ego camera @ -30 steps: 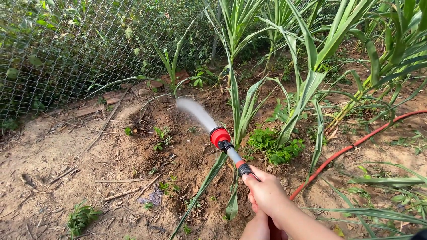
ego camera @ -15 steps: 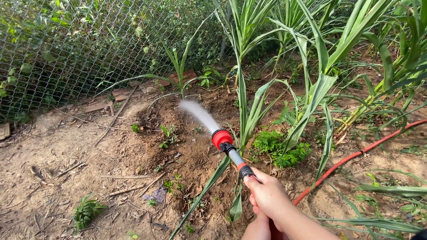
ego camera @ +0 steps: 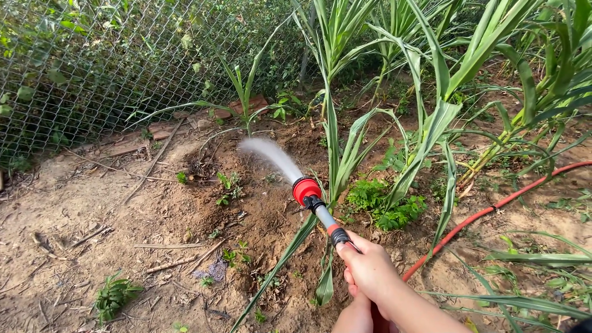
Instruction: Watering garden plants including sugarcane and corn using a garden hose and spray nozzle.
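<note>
Red-tipped hose spray nozzle [ego camera: 306,190] with grey metal stem: centre frame, above damp brown soil [ego camera: 246,203], throwing white water spray [ego camera: 268,154] up-left toward a wire chain-link fence [ego camera: 92,74]; left hand [ego camera: 354,317] low, grip hidden, cannot tell; right hand [ego camera: 369,271] clenched round the stem's base; tall green maize-like plants [ego camera: 425,123] beyond; thin red garden hose [ego camera: 493,209] trailing right. Judgement: aim low at stalk bases, sweep gently to spare loose earth

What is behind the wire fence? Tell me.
Behind the wire fence stand dense green bushes, their leaves pressing against the mesh. The ground beyond is covered by that foliage. In front, the right hand holds the spray nozzle, spraying toward the small plant.
</note>
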